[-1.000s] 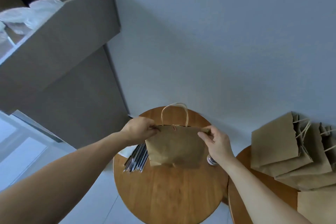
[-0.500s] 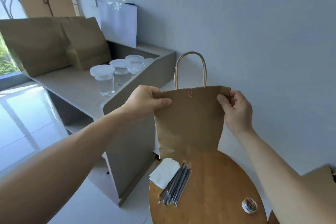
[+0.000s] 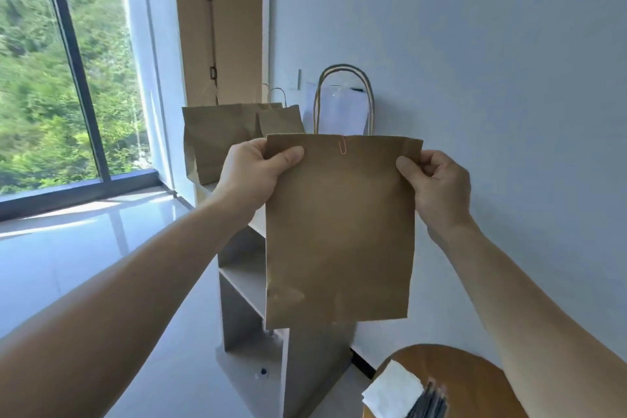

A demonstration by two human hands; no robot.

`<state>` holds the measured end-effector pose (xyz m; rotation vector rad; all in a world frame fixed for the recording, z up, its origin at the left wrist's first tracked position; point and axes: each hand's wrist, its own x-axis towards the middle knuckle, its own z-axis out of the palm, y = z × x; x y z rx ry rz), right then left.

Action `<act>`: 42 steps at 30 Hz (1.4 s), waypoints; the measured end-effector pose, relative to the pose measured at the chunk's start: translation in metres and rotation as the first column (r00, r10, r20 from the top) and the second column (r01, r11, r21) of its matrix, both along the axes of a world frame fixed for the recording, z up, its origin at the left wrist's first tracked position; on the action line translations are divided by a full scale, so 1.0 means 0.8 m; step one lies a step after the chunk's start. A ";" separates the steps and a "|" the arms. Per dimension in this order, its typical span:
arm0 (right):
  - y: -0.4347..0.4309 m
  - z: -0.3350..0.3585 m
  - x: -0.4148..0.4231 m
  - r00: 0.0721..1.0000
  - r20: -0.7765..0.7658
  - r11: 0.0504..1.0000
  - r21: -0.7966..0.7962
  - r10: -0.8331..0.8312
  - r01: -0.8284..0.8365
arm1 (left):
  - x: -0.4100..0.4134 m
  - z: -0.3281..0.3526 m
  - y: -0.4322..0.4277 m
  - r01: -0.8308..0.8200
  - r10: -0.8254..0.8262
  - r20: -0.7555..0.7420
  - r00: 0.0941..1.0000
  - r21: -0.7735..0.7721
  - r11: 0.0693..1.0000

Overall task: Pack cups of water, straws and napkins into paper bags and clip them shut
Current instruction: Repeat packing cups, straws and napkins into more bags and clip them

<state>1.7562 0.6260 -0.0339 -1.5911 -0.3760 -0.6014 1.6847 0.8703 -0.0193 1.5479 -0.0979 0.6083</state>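
Above the round worktop (image 3: 475,380), a paper bag (image 3: 339,231) hangs in the air, a paperclip (image 3: 342,144) on its top edge. Left hand (image 3: 251,176) pinches its upper left corner, right hand (image 3: 437,180) the upper right. Napkins (image 3: 393,392) and straws (image 3: 429,404) lie on the worktop.

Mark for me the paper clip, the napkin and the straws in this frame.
paper clip (image 3: 342,145), head view, middle of the clip's loop.
napkin (image 3: 393,391), head view, centre of its white top face.
straws (image 3: 428,404), head view, upper part of the dark bundle.
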 end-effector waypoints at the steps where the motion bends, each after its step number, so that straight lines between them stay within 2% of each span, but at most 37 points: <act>1: 0.018 0.009 0.002 1.000 0.001 1.000 -0.002 0.029 -0.029 | 0.000 0.005 0.014 -0.033 0.033 0.022 0.999 -0.001 0.999; 6: 0.098 0.048 0.041 0.991 -0.009 0.991 -0.040 0.130 -0.130 | 0.021 0.029 0.088 -0.169 0.169 0.107 0.980 -0.010 0.986; 15: 0.212 0.100 0.189 0.943 -0.018 0.931 -0.149 0.333 -0.332 | 0.121 0.058 0.200 -0.307 0.303 0.147 0.941 0.000 0.952; 21: 0.288 0.106 0.291 0.922 -0.011 0.891 -0.253 0.388 -0.378 | 0.190 0.065 0.261 -0.413 0.402 0.151 0.903 0.044 0.910; 25: 0.343 0.094 0.355 0.937 -0.059 0.880 -0.327 0.345 -0.345 | 0.234 0.057 0.297 -0.446 0.434 0.138 0.890 0.075 0.892; 28: 0.382 0.086 0.399 0.956 -0.096 0.851 -0.437 0.277 -0.291 | 0.271 0.049 0.331 -0.450 0.446 0.066 0.893 0.084 0.889; 36: 0.476 0.052 0.498 0.965 -0.171 0.770 -0.582 0.197 -0.260 | 0.370 -0.010 0.432 -0.435 0.451 -0.027 0.892 0.218 0.874; 42: 0.524 0.029 0.562 0.990 -0.127 0.693 -0.708 0.069 -0.139 | 0.438 -0.045 0.478 -0.374 0.458 -0.050 0.888 0.502 0.780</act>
